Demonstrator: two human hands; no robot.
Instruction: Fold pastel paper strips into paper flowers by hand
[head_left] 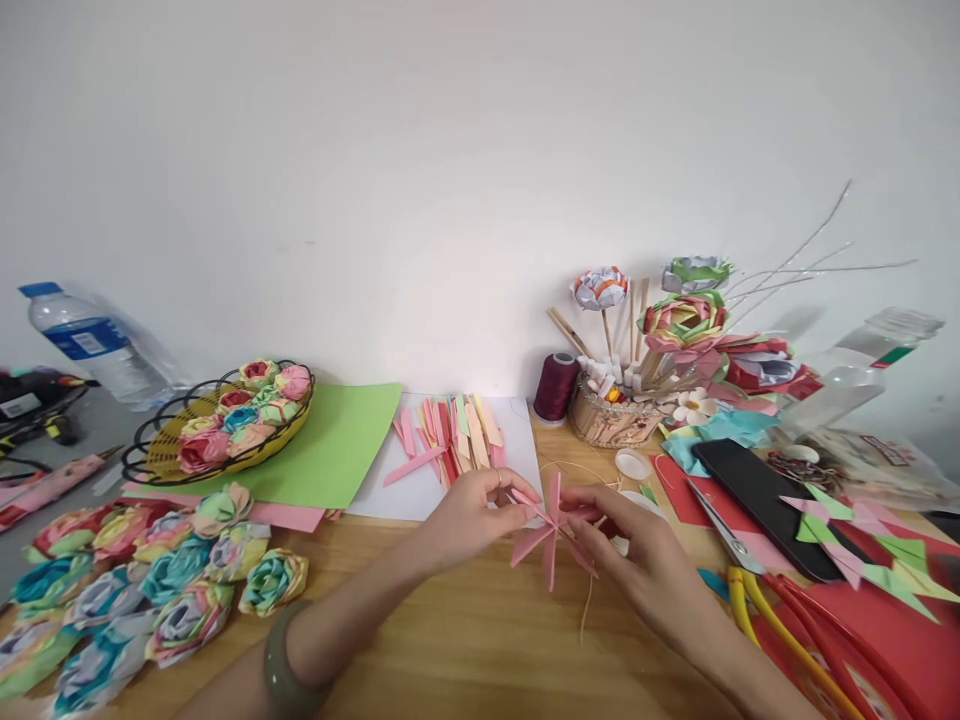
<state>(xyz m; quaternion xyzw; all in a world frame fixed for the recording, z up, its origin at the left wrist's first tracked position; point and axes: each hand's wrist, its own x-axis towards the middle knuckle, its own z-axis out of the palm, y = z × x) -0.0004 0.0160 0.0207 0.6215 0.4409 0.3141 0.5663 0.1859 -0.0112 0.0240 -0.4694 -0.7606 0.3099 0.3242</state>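
While pinching gathered petals (553, 522) with left hand (469, 512) and right hand (631, 528), seems partway along, with strips (445, 432) loose at centre and roses (192, 617) apparently finished at lower left.

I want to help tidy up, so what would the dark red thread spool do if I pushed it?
The spool may tip if pushed near its top, standing upright and taller than wide. Once over, it would probably roll, since its sides look round. Pushed rightward, it might bump the flower holder beside it.
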